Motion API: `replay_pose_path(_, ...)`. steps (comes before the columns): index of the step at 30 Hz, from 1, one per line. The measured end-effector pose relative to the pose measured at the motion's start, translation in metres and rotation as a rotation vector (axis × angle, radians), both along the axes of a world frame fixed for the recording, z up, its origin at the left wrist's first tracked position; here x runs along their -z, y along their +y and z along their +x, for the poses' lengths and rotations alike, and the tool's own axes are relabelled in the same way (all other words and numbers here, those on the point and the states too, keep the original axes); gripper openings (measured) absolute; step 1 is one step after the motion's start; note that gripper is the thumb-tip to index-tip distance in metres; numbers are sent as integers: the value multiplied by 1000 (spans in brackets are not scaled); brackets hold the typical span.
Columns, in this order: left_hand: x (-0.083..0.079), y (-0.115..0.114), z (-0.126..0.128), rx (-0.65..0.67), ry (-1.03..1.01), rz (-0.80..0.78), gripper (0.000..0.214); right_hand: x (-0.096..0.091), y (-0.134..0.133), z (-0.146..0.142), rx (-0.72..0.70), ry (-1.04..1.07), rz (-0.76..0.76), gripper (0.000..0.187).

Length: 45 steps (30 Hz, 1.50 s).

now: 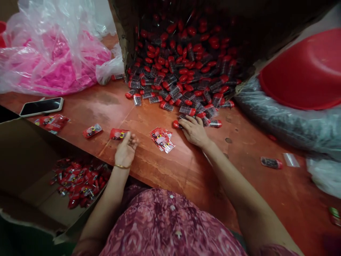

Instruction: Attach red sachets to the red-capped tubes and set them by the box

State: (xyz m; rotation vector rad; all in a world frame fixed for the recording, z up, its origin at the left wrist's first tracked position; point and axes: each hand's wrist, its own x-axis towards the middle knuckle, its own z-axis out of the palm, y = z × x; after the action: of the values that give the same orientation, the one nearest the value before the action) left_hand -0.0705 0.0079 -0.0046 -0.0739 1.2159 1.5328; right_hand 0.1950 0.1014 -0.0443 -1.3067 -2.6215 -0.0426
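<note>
My left hand (125,151), with a bangle at the wrist, has its fingers partly curled at the right end of a red printed packet (116,134). My right hand (195,132) is closed over a small clear tube with a red cap (176,124); its thumb is hidden. Between the hands lies a small stack of flat red printed sleeves (162,138). A filled red packet (92,131) rests left of my left hand. Beyond my right hand, a large heap of red-capped tubes (176,90) spills from a tipped cardboard box (122,39).
A carton (34,209) below the table's left edge holds many red packets (82,181). A phone (42,106) and more red sleeves (54,122) lie at left, near a bag of pink pieces (58,64). At right are a red basin (303,71) and a loose tube (270,163).
</note>
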Motion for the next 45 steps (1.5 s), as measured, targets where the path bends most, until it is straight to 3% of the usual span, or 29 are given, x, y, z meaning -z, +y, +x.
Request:
replay_pose_path(3, -1, -1, -6, -95, -22, 52, 22, 3, -13, 16, 56, 17, 24, 37)
replay_pose_path(6, 5, -3, 9, 71, 155, 61, 27, 7, -30, 28, 129, 51, 88, 36)
replay_pose_path(8, 11, -1, 24, 252, 502, 99, 24, 10, -44, 30, 189, 92, 150, 33)
replay_pose_path(12, 23, 13, 43, 588, 1417, 192, 23, 11, -75, 23, 279, 180, 239, 28)
replay_pose_path(14, 25, 21, 45, 731, 1687, 116, 22, 8, -87, 16, 288, 212, 239, 26)
replay_pose_path(16, 26, 26, 45, 840, 1804, 39, 21, 4, -96, 10, 287, 252, 226, 23)
replay_pose_path(19, 29, 27, 44, 885, 1860, 4, 24, -1, -102, 1, 289, 346, 192, 20)
replay_pose_path(25, 35, 24, 42, 836, 1843, 87, 30, -3, -105, -20, 225, 489, 148, 16)
replay_pose_path(33, 36, 33, 42, 754, 1733, 118, 21, -8, -110, -30, 189, 608, 81, 16)
replay_pose_path(36, 30, 24, 44, 649, 1624, 171, 21, -14, -110, -38, 248, 792, -63, 19)
replay_pose_path(41, 8, 4, 63, 566, 1540, 337, 22, -21, -100, -64, 354, 1279, -460, 26)
replay_pose_path(45, -2, -8, 72, 541, 1448, 404, 29, -26, -96, -74, 333, 1476, -548, 24)
